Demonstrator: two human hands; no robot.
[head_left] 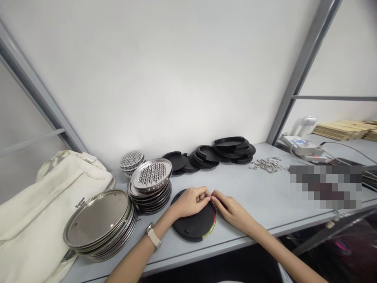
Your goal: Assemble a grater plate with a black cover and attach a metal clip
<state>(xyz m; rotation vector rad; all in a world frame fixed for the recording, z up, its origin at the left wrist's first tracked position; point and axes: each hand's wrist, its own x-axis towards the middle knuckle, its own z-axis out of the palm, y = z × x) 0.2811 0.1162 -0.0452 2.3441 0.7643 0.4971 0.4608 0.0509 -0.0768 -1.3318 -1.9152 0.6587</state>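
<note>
A round black disc (196, 226) lies on the grey table near its front edge, with a red and yellow strip showing along its right rim. My left hand (193, 201) rests over the disc, its fingers pinched at the disc's upper right edge. Meeting it there, my right hand (231, 210) pinches too, fingertip to fingertip. Something small and thin seems to sit between the fingertips, too small to name. Several metal clips or rings (268, 165) lie in a loose heap farther right.
Left of the disc stand stacked metal grater discs (151, 175) and round metal trays (96, 220). Black round holders (232, 147) are piled by the wall. A cream bag (38, 212) lies at far left. Cables, a white box (302, 145) and wooden boards (341, 129) are at right.
</note>
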